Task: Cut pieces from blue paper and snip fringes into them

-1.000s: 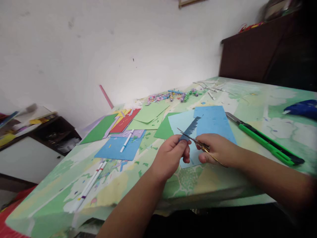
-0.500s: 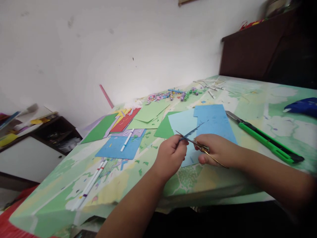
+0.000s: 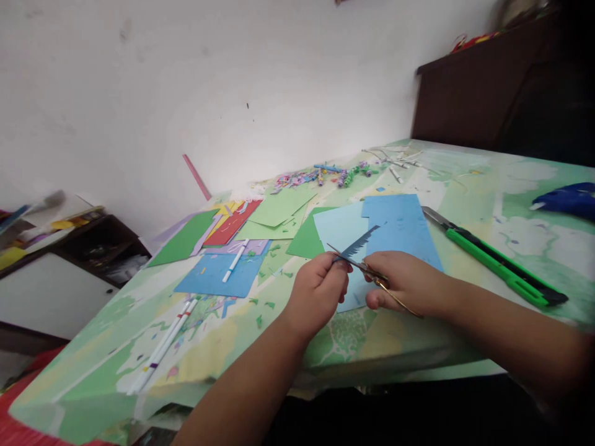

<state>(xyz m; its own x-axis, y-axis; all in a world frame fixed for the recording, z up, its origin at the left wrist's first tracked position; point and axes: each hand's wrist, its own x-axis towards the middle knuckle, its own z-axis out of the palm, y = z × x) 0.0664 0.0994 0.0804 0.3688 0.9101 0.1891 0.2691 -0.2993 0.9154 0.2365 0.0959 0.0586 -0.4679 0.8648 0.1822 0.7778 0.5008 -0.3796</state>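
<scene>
Pinched in my left hand point(image 3: 317, 286) is a narrow blue paper strip point(image 3: 360, 243), its lower edge cut into a fringe. My right hand point(image 3: 403, 282) grips gold-handled scissors point(image 3: 379, 279), whose blades cross the strip close to my left fingertips. Both hands are held above the table's near edge. Under and behind them lie a light blue sheet point(image 3: 339, 226) and a larger blue sheet point(image 3: 400, 223). A green box cutter point(image 3: 502, 263) rests to the right of my right hand, blade showing.
Left of my hands are a blue sheet point(image 3: 218, 275) with a white marker point(image 3: 235, 260), more markers point(image 3: 162, 347), red paper point(image 3: 232, 223) and light green paper point(image 3: 281, 207). Fringed paper curls point(image 3: 344, 176) and scraps lie at the back. A blue tool point(image 3: 564, 201) sits far right.
The fringed strip has tilted in my left hand, edge-on half a second ago and showing its face again now. Both hands stay nearly in place; the view shifts slightly.
</scene>
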